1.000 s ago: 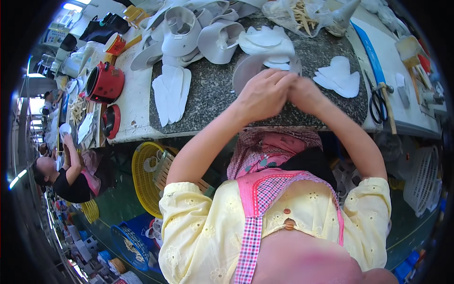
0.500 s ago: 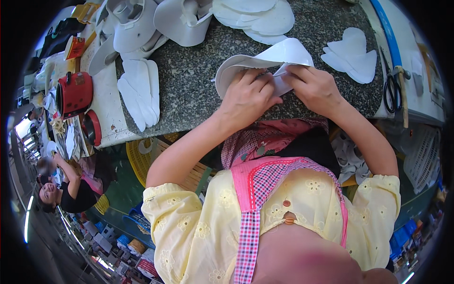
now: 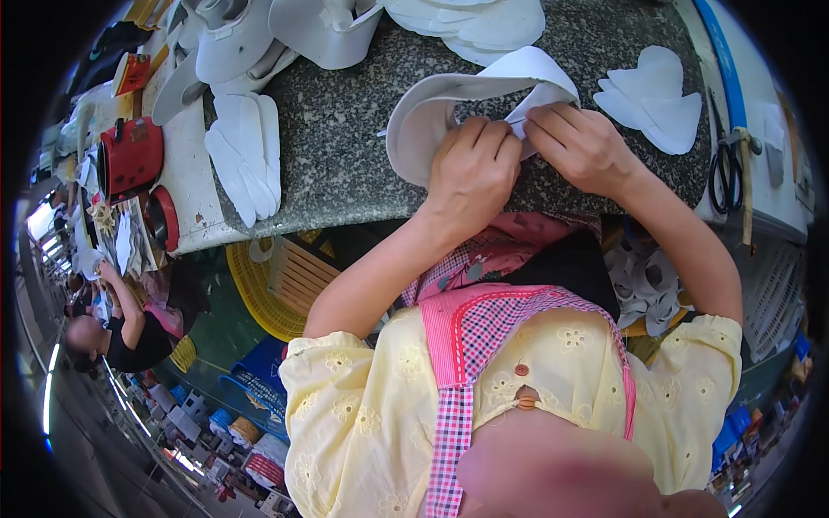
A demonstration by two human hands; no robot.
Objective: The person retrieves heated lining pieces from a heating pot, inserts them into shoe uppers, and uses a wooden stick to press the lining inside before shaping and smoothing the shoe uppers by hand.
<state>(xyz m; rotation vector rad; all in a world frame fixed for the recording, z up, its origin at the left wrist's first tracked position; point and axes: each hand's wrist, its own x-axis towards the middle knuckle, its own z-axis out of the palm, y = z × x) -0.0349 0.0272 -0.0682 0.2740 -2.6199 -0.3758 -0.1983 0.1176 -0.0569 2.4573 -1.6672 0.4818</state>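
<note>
A white shoe upper [image 3: 423, 102], bent into an open loop, is between my hands over the speckled stone tabletop [image 3: 345, 147]. Curled fingers of my left hand [image 3: 477, 168] grip its near edge, with the fingertips hidden inside the loop. My right hand [image 3: 577, 145] pinches the right end, thumb and fingers pressed together close to the left hand. A narrow slit of the loop's inside shows between the two hands. Beyond the upper lies a stack of white rounded flat pieces [image 3: 494, 28].
White shoe uppers [image 3: 233, 53] are heaped at the far left. Long white flat pieces [image 3: 249, 154] lie left, heart-like white pieces [image 3: 658, 104] right. Black scissors [image 3: 725, 177] hang by the right edge. A red box [image 3: 131, 158] stands left; a co-worker [image 3: 129, 337] is beyond.
The shoe upper has been tilted and its loop looks wider. My left hand has moved right, closer to the right hand, with its fingers more curled. The view has shifted slightly.
</note>
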